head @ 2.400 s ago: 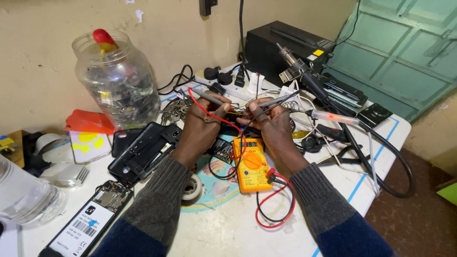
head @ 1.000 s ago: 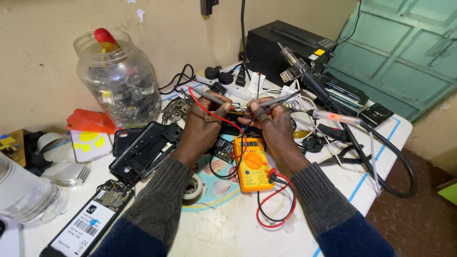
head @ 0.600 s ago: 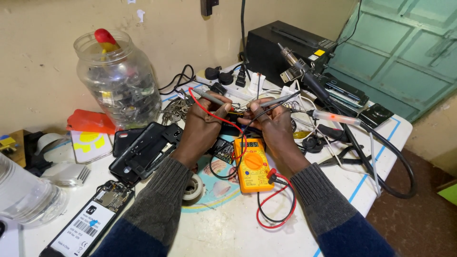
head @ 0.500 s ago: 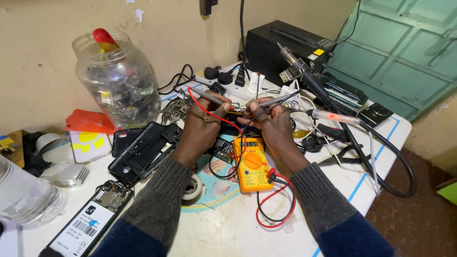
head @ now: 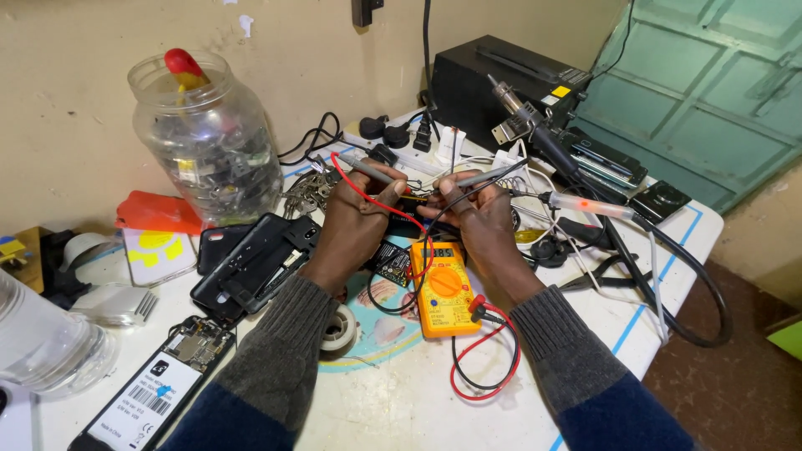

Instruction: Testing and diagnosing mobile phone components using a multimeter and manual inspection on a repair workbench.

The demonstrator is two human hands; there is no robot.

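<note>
My left hand (head: 355, 219) pinches a grey probe with a red lead (head: 365, 170). My right hand (head: 476, 224) holds a second grey probe with a black lead (head: 484, 176). Both probe tips point inward at a small dark part (head: 412, 207) between my hands. An orange multimeter (head: 440, 287) lies just in front of my hands, its display lit, with red and black leads (head: 484, 367) looping off its lower end. A dark circuit board (head: 389, 261) lies under my left wrist.
A clear plastic jar (head: 209, 138) of parts stands at the back left. An opened black phone shell (head: 255, 263) and another phone (head: 146, 388) lie left. A solder spool (head: 338, 327), black box (head: 501, 79), hot-air handle (head: 535, 129), pliers and cables crowd the right.
Hardly anything differs. Both hands stay at the same spot with the probes pressed toward the small part; only slight shifts of the probe angles.
</note>
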